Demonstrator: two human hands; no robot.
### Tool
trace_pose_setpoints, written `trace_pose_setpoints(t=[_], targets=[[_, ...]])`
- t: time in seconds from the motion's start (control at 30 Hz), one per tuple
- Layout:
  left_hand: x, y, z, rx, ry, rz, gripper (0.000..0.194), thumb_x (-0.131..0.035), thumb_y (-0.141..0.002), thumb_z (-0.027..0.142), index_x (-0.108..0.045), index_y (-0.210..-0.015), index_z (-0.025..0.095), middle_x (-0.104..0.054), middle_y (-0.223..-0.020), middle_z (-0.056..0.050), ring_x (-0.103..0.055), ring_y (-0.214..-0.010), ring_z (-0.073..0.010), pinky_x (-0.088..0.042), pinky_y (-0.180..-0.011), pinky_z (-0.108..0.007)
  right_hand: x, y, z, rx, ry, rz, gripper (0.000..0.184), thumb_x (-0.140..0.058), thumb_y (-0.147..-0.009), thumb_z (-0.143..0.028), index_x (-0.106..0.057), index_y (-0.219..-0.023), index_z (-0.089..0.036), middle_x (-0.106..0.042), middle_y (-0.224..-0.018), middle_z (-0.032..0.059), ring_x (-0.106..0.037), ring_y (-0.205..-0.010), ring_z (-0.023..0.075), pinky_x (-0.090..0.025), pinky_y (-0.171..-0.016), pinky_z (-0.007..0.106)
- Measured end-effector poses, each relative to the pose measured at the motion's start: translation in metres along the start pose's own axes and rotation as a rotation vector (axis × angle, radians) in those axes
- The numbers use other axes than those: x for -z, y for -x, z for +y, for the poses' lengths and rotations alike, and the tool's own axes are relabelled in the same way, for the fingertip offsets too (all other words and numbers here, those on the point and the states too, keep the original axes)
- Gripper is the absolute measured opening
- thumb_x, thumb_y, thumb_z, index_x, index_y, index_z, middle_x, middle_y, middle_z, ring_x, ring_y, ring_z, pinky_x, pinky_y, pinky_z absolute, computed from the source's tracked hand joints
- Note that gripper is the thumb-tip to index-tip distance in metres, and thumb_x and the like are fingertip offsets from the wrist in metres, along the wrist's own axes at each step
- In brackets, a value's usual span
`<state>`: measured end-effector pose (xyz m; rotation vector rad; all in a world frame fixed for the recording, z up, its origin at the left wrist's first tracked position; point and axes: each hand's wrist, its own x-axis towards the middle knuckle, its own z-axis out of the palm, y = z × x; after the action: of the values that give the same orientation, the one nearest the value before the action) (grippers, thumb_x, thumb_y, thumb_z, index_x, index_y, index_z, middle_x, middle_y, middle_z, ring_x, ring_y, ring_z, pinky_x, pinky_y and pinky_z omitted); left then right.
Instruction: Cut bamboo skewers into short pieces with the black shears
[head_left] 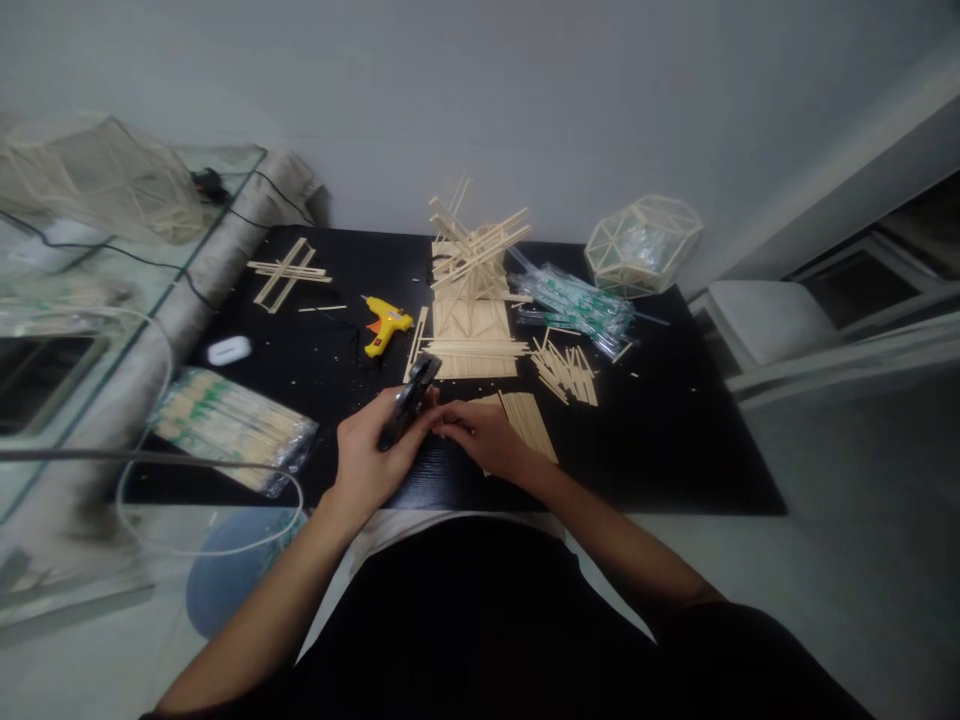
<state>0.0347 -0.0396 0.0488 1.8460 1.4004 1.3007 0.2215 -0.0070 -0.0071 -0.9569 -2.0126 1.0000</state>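
Near the front edge of the black table [637, 430], my left hand [367, 450] is closed around a black hand tool [409, 402] whose exact kind I cannot make out. My right hand [487, 440] meets it at the fingertips, its fingers pinched together; whatever they hold is too small or hidden to name. Partly under my right hand lies a row of short flat wooden sticks [529, 424]. Just beyond both hands, a wooden-stick structure [472, 265] with crossing sticks on top stands on a flat stick panel [472, 360].
A yellow glue gun [388, 325], crossed sticks [289, 272] and a white case [229, 350] lie left. Bagged sticks [232, 425] rest at front left. Loose sticks [566, 372], plastic wrappers [581, 305] and a stick polyhedron [643, 246] are right. A white cable [161, 545] loops left.
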Motion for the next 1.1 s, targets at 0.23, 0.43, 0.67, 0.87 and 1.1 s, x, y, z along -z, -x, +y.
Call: trace_pose_setpoints(t=[0.23, 0.43, 0.67, 0.87, 1.1], targets=[[-0.007, -0.002, -0.004, 0.106, 0.058, -0.044, 0.015, -0.076, -0.089, 0.033, -0.072, -0.095, 0.019, -0.079, -0.094, -0.002, -0.076, -0.086, -0.0179, -0.059, -0.086, -0.030, -0.002, -0.001, 0.006, 0.047, 0.041, 0.042, 0.011, -0.064, -0.100, -0.022, -0.074, -0.096, -0.019, -0.078, -0.096, 0.0035, -0.071, -0.086, 0.0172, -0.053, -0.084, 0.028], [-0.012, -0.001, -0.008, 0.266, 0.214, -0.002, 0.023, -0.081, -0.082, 0.036, -0.071, -0.091, 0.018, -0.079, -0.091, -0.004, -0.076, -0.084, -0.0199, -0.062, -0.083, -0.035, -0.003, -0.001, 0.017, 0.128, 0.115, -0.049, 0.014, -0.060, -0.103, -0.022, -0.074, -0.099, -0.018, -0.075, -0.093, 0.0048, -0.069, -0.086, 0.0176, -0.053, -0.084, 0.030], [-0.010, 0.004, -0.005, 0.262, 0.200, -0.012, 0.022, -0.083, -0.078, 0.036, -0.070, -0.082, 0.018, -0.078, -0.084, -0.003, -0.075, -0.083, -0.0203, -0.062, -0.086, -0.036, -0.009, 0.000, 0.021, 0.146, 0.221, -0.077, 0.018, -0.054, -0.106, -0.022, -0.069, -0.098, -0.016, -0.067, -0.087, 0.0059, -0.064, -0.080, 0.0186, -0.051, -0.076, 0.030], [-0.011, 0.005, -0.006, 0.297, 0.219, -0.026, 0.025, -0.083, -0.078, 0.040, -0.069, -0.078, 0.019, -0.078, -0.082, -0.004, -0.074, -0.076, -0.0202, -0.063, -0.077, -0.036, -0.009, 0.000, 0.022, 0.159, 0.205, -0.081, 0.018, -0.053, -0.106, -0.022, -0.068, -0.096, -0.018, -0.067, -0.086, 0.0044, -0.063, -0.077, 0.0175, -0.050, -0.074, 0.029], [0.008, 0.007, -0.005, 0.281, 0.160, -0.127, 0.036, -0.081, -0.082, 0.043, -0.070, -0.105, 0.018, -0.080, -0.108, -0.008, -0.076, -0.094, -0.0232, -0.061, -0.093, -0.039, -0.006, 0.001, 0.015, 0.207, 0.127, -0.059, 0.022, -0.051, -0.108, -0.024, -0.070, -0.103, -0.015, -0.072, -0.093, 0.0082, -0.069, -0.087, 0.0190, -0.054, -0.082, 0.031]])
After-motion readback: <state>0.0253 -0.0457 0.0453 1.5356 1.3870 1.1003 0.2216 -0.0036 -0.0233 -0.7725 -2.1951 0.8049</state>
